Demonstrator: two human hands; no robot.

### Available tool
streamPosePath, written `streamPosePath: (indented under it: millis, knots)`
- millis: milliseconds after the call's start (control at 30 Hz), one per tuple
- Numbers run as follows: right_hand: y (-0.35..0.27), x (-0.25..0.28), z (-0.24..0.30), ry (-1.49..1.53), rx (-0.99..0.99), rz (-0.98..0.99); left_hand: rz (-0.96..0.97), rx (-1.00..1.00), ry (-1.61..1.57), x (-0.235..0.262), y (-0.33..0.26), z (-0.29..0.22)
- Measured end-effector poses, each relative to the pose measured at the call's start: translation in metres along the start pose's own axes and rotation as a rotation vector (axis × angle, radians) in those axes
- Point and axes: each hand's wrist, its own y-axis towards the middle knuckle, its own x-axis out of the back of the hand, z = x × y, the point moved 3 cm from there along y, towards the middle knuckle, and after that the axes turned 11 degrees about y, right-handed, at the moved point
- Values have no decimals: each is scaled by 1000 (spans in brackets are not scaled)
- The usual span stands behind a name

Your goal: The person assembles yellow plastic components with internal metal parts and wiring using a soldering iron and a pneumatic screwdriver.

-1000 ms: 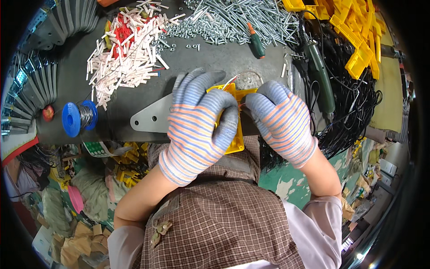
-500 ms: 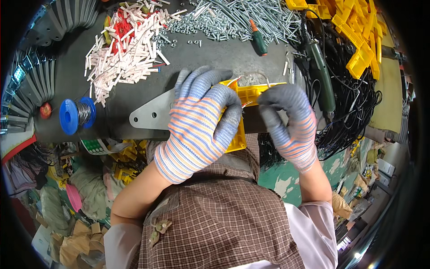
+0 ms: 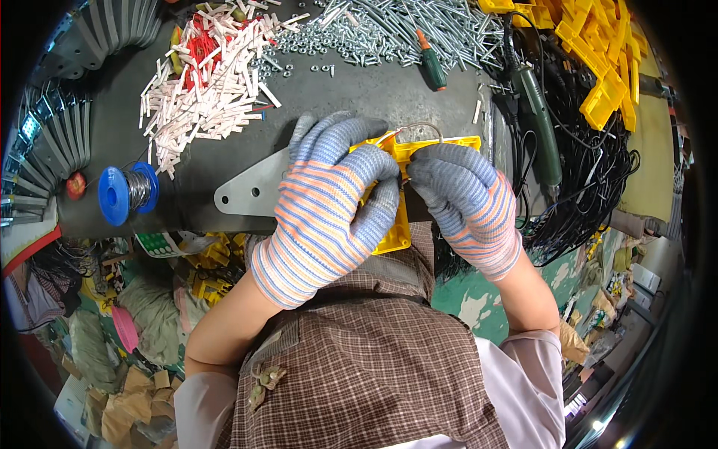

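Both of my hands wear grey-dipped gloves with blue and orange stripes. My left hand (image 3: 325,206) is closed on a yellow plastic housing (image 3: 400,233) at the bench's near edge, thumb and forefinger pinched at its middle. Out from under this hand, to the left, juts a flat grey metal plate (image 3: 241,196) with holes. A thin wire (image 3: 428,125) loops above the housing's far side, a bare end near my left fingertips. My right hand (image 3: 471,206) is closed at the housing's right part, its fingertips almost meeting the left ones; whatever they pinch is hidden.
Behind lie white sleeve-like pieces (image 3: 213,112), bolts (image 3: 419,30) and a green-handled screwdriver (image 3: 432,69). A blue wire spool (image 3: 116,196) stands left. To the right are a green soldering iron (image 3: 540,120), black cables (image 3: 587,194) and yellow housings (image 3: 591,52). Metal brackets (image 3: 45,150) line the far left.
My right hand has moved left and inward, from fingers parted beside the housing to fingertips closed together at its middle. My left hand stays nearly where it was.
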Motion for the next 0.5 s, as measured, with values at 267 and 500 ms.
streamPosePath:
  millis: [267, 500]
  knots:
    - [1, -4, 0, 15, -33, -19, -68, -32, 93, 0, -2, -5]
    - [-2, -7, 3, 458, -231, -156, -259, -56, 309, 0, -13, -15]
